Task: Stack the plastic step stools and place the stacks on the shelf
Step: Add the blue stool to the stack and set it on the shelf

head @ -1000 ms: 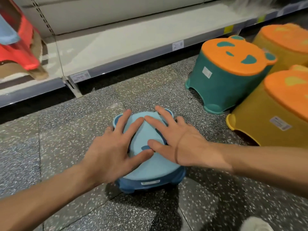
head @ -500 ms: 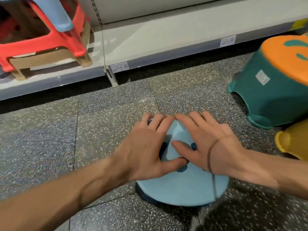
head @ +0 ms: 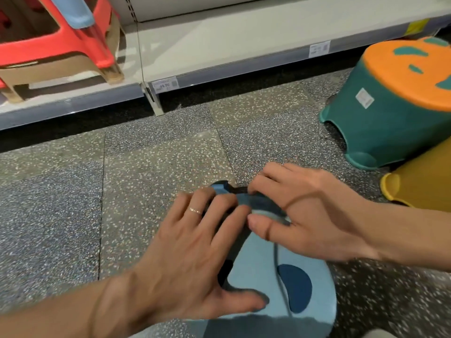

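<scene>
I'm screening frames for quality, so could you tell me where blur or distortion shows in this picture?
Head view: the hands, left and right, and the blue stool are motion-smeared; the shelf edge bows from the wide lens; the price tag stays fairly sharp.

Bare speckled floor [head: 151, 172] lay open across the centre and left of the frame, up to the shelf [head: 219, 45], whose middle span stood unoccupied. At upper left, stacked red and tan stools [head: 56, 50] filled the shelf. A green stool [head: 380, 123] and a yellow stool [head: 424, 181], touching, blocked the right edge.
</scene>
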{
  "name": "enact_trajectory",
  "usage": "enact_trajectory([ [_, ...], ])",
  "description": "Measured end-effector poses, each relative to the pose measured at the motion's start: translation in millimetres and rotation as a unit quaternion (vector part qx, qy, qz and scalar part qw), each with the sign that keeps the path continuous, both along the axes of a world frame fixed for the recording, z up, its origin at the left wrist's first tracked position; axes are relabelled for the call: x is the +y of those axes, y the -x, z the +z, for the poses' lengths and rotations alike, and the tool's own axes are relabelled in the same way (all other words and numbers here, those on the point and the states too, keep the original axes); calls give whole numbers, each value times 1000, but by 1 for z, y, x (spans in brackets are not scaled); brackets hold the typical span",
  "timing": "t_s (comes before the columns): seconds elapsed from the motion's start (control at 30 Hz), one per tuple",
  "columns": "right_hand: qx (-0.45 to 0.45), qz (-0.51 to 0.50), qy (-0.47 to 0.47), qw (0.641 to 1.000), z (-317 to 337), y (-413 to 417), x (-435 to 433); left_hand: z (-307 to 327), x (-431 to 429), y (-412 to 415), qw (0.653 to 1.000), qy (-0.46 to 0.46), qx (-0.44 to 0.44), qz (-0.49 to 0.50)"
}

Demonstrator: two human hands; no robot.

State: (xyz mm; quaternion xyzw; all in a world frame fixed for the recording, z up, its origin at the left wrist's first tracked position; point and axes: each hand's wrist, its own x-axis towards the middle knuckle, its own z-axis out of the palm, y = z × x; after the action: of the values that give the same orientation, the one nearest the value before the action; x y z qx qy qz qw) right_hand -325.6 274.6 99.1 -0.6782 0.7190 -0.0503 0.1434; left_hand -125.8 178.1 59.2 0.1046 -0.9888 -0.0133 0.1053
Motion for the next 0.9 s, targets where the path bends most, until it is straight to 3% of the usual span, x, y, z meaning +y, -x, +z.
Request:
enact_trajectory([
  [0.13, -121, 60, -135, 982, 5, -3, -9, 17, -4, 6, 999, -5, -13, -49],
  [0.2, -131, 85, -178, 971, 9, 1, -13, 24, -6, 14, 994, -76, 4, -73],
  [0.3, -153, 76, -180, 969, 7, 5, -13, 30, -5, 22, 981, -166, -11, -95],
  [0.47, -105, 30, -164, 980, -27, 1, -3, 12, 10, 14, 981, -153, -94, -79],
  [0.57, -115, 27, -219, 968, -27, 1, -3, 1, 19, 11, 971, -187, -141, -51],
  [0.67, -123, 7, -211, 970, -26, 0, -3, 5, 17, 9, 962, -224, -156, -17],
  [0.73, -120, 9, -213, 969, -25, -3, 0, 1, 20, 6, 970, -196, -146, -5],
  [0.9, -89, 36, -246, 964, -18, -11, 2, -25, 47, -4, 995, -95, -10, 29],
])
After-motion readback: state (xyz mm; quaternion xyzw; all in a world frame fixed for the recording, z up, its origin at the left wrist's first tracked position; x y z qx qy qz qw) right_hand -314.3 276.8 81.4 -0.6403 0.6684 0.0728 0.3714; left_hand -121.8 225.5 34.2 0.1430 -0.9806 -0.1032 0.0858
